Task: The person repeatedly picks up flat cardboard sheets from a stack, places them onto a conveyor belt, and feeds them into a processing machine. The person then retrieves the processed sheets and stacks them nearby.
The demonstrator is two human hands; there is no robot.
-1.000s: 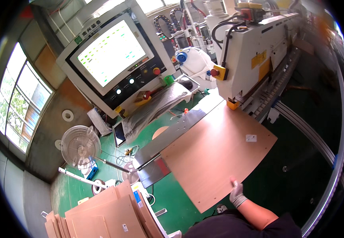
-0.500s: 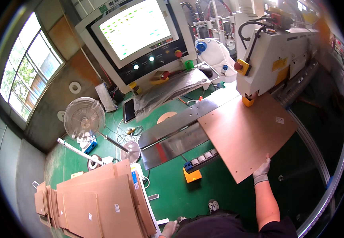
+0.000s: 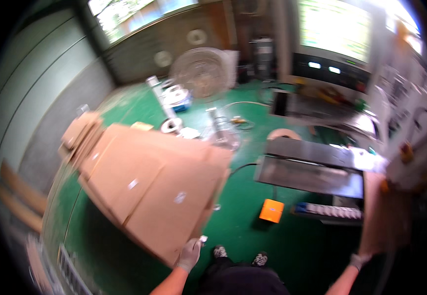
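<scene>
My left hand point(image 3: 189, 254), in a pale glove, is at the near right corner of a stack of brown boards point(image 3: 144, 179) that bear small white labels. It touches or nearly touches the top board's edge; blur hides how the fingers lie. At the lower right my right hand point(image 3: 360, 260), gloved too, is closed on the near edge of a brown board point(image 3: 383, 216). That board lies against the metal machine table point(image 3: 316, 174), its far end under the white machine head point(image 3: 415, 162).
Left of the machine table stand a fan point(image 3: 201, 73) and tape rolls point(image 3: 172, 125). An orange box point(image 3: 271, 210) sits on the green floor beside a row of white rollers point(image 3: 329, 211). A control screen point(image 3: 335, 29) is at the back right. Long boards point(image 3: 24, 189) lean at far left.
My view has swung left, bringing the board stack to the middle. My left hand has come up to the stack's corner. The right hand remains at the edge of the board by the machine.
</scene>
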